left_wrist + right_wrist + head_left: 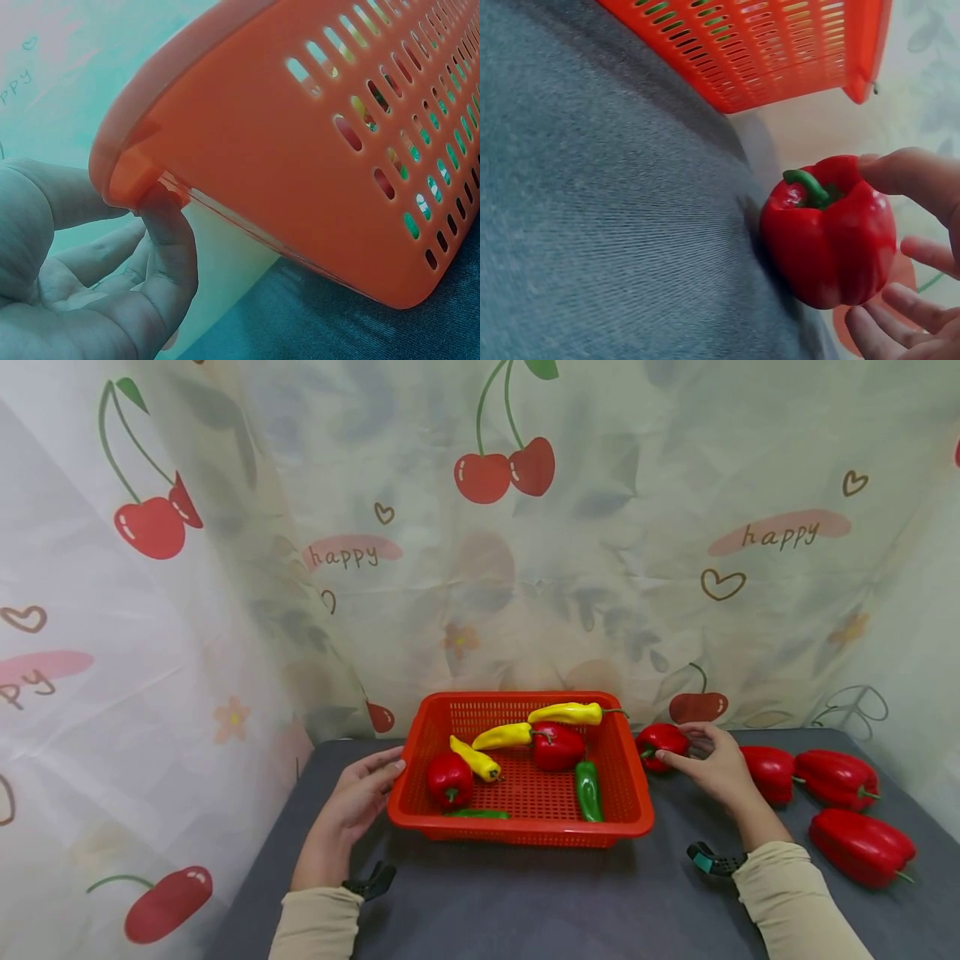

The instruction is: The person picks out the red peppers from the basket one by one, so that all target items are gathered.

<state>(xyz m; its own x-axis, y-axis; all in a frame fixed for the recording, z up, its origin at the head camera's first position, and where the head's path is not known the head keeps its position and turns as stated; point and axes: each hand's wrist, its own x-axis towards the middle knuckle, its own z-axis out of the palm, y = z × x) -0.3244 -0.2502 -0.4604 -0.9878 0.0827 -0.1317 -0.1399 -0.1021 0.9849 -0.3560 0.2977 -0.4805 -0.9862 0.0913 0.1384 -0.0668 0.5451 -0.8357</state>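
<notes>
"Head view: where's the glossy red bell pepper (pixel 662 743)?"

"Just beside the right wall of the perforated orange-red plastic basket (pixel 525 828), between the thumb and curved fingers of the right hand (pixel 718 768). How firm that hold is, I can't tell."

"And the left hand (pixel 352 806)?"

"It pinches the basket's left rim."

"How should the pepper handle?"

"Likely light and fairly stiff, with smooth, slippery skin. I'd take hold across its broadest part and spare the curved green stem (pixel 808 184)."
</notes>
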